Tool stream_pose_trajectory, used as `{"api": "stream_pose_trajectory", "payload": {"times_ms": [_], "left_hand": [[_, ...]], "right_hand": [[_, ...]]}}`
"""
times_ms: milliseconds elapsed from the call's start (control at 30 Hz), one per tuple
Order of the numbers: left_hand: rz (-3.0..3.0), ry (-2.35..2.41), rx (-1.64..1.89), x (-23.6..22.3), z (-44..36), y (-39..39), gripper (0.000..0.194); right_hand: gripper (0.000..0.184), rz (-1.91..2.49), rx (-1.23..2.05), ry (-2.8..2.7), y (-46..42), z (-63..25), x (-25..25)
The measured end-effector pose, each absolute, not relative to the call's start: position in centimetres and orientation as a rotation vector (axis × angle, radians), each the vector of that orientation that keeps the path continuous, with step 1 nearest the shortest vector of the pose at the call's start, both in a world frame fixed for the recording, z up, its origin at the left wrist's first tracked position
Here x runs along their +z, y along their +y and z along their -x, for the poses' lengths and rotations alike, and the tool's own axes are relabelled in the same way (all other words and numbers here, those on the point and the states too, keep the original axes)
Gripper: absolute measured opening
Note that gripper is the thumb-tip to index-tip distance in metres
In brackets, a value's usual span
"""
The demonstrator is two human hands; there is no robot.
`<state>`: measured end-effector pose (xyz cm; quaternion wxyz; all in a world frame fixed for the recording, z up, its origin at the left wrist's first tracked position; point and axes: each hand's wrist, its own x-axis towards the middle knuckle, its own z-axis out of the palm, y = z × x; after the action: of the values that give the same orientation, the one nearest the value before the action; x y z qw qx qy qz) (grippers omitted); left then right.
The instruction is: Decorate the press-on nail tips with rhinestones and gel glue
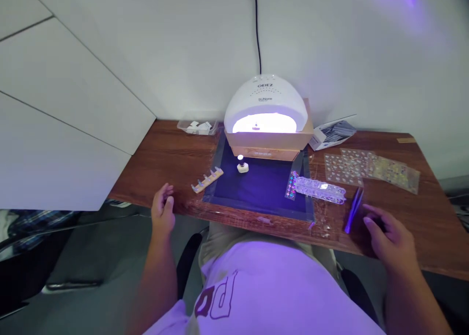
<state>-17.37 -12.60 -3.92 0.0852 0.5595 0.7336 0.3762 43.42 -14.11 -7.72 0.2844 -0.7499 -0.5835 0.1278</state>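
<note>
My left hand (163,212) rests at the table's front edge with loosely bent fingers and nothing in it. Up and to its right lies a wooden strip (207,179) bearing several small nail tips on stands. On the right, my right hand (392,236) lies on the table, thumb and forefinger apart and holding nothing. Just left of its fingertips are tweezers (353,210), apart from the hand. A white nail lamp (266,93) glows at the back, with a small piece on a stand (255,126) inside it. In front stands a small polish bottle (242,165).
The lamp sits on a cardboard box (264,153) behind a dark mat (256,188). Right of the mat are a clear decoration case (320,189), a glittery sheet (292,184) and sticker sheets (344,168). A white box (333,133) and a clear plastic tray (198,126) stand against the wall.
</note>
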Motion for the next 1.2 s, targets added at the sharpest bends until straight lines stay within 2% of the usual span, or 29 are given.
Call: {"api": "stream_pose_trajectory", "payload": {"times_ms": [133, 333, 467, 667, 1200], "left_hand": [[-1.727, 2.079, 0.838, -3.2, 17.4, -11.1, 0.055], [-1.867, 2.023, 0.527, -1.8, 16.8, -7.6, 0.061], [-1.893, 2.075, 0.438, -2.0, 16.1, -6.9, 0.048], [-1.890, 2.059, 0.438, -2.5, 16.3, -6.4, 0.033], [-1.993, 1.749, 0.633, -1.7, 15.0, -6.5, 0.025]], "right_hand": [[0.043, 2.030, 0.364, -1.601, -13.8, -43.1, -7.3], [0.043, 2.082, 0.359, -1.588, -13.8, -42.5, -6.7], [0.044, 2.116, 0.369, -1.599, -13.7, -42.3, -6.4], [0.047, 2.145, 0.365, -1.631, -13.6, -42.4, -6.4], [0.043, 2.181, 0.330, -1.624, -13.9, -42.5, -6.4]]}}
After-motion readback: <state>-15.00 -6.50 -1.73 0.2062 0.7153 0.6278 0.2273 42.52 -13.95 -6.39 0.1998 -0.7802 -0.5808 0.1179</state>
